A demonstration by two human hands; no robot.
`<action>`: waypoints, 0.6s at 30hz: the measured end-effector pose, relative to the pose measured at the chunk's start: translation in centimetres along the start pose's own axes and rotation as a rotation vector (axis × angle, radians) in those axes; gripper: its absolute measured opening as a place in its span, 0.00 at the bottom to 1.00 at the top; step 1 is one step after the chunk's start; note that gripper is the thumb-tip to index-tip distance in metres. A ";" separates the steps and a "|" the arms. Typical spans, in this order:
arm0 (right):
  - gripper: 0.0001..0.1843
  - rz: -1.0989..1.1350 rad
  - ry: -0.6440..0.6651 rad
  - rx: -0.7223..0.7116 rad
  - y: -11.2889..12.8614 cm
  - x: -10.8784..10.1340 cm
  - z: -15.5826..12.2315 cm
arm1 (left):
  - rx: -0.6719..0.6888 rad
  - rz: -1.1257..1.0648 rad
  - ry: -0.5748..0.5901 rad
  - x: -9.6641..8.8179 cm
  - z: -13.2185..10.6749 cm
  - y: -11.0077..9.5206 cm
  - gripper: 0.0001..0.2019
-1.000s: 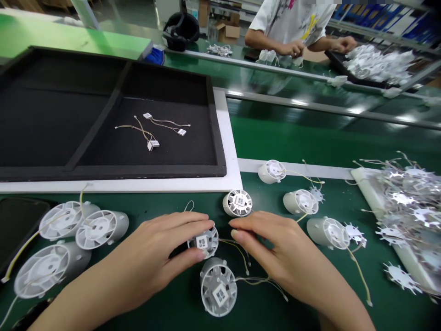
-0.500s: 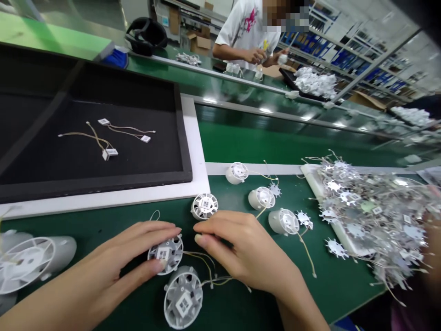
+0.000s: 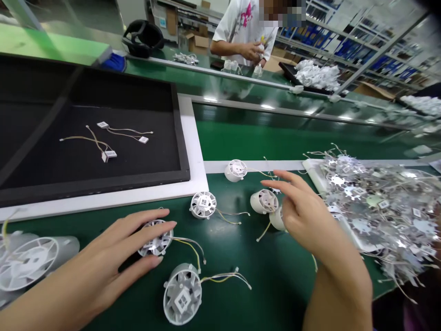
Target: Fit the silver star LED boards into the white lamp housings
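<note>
Head view: left hand (image 3: 103,250) palm down on the near side of the green table (image 3: 262,294), cupped over a round white plastic housing (image 3: 155,241). Fingers across the top, thumb along the near edge: light hold, no hard clamp. Yellow and white leads (image 3: 188,243) running right from that housing, loose on the table.

Right hand (image 3: 312,216) open, fingers spread, up over a white cylindrical housing (image 3: 264,201) and a second cylindrical housing (image 3: 277,219) just right of it. Contact with either: cannot tell from this angle.

Nearby: a labelled housing (image 3: 203,205) just far of the left hand, a tilted labelled housing (image 3: 182,294) near the bottom edge with its own leads, another housing (image 3: 236,170) toward the far table edge. Larger white housings (image 3: 27,262) at far left.

Right side: heap of star-shaped metal boards (image 3: 375,211) with tangled wires. Far left: black foam-lined tray (image 3: 179,151) holding wired labels (image 3: 103,145).

Handling call: grip on housing bodies, never on leads. Thin wires likely to snag on star points, so better kept well clear of the heap.

Far side: co-worker's hands (image 3: 253,48) busy with a small white part.
</note>
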State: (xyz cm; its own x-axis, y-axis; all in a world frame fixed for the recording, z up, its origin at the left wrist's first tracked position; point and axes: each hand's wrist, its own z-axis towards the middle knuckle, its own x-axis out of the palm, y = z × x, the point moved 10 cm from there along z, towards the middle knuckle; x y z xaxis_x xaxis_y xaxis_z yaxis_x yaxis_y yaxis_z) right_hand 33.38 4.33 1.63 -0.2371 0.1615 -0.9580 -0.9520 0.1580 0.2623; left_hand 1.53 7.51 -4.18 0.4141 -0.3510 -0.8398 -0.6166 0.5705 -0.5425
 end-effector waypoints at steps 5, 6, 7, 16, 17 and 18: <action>0.22 -0.276 0.006 0.036 0.5 0.9 -0.1 | 0.251 0.069 -0.054 -0.4 0.0 -4.4 0.20; 0.22 -0.315 0.029 0.021 0.6 1.4 -0.1 | 0.331 0.095 -0.039 0.0 -0.1 -5.7 0.22; 0.22 -0.331 0.042 0.010 0.7 1.7 -0.1 | 0.402 0.118 -0.018 0.5 -0.2 -6.9 0.25; 0.18 0.255 -0.025 -0.272 5.9 -1.9 -1.1 | 0.415 0.090 -0.024 0.2 0.7 -8.6 0.16; 0.19 0.280 0.065 -0.353 7.4 -1.1 -1.7 | 0.415 0.095 -0.011 0.0 0.7 -8.4 0.16; 0.20 0.275 0.150 -0.418 8.8 -0.2 -2.3 | 0.412 0.103 0.006 -0.1 0.6 -8.1 0.15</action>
State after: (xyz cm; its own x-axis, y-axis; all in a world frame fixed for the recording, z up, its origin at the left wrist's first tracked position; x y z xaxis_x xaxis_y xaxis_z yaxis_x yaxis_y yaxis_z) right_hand 24.63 3.45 3.88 -0.4854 -0.0036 -0.8743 -0.8393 -0.2784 0.4670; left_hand 6.87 3.36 0.37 0.3597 -0.2806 -0.8899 -0.3349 0.8513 -0.4038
